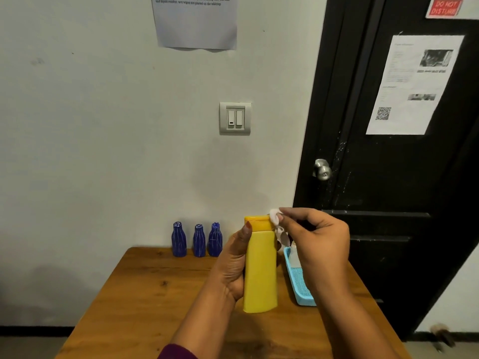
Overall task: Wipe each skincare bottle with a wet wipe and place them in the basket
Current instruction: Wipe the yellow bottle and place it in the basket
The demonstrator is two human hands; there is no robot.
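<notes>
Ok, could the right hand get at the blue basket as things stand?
Probably yes: the basket lies just below the right hand, with nothing visible between them. That hand is pinching the wipe against the yellow bottle, so it isn't free to grip.

Domestic room or lodging interior: painted wall with light switch (235, 118), black door (388, 164) bearing "Do Not Disturb" sign (444, 7), wooden worktop (155, 294).

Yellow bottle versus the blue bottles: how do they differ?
The yellow bottle is flat-sided and plain; the blue bottles are round and white-streaked. The left hand holds the yellow bottle while the right hand presses a wet wipe to its top; the blue bottles stand on the table. All upright.
</notes>
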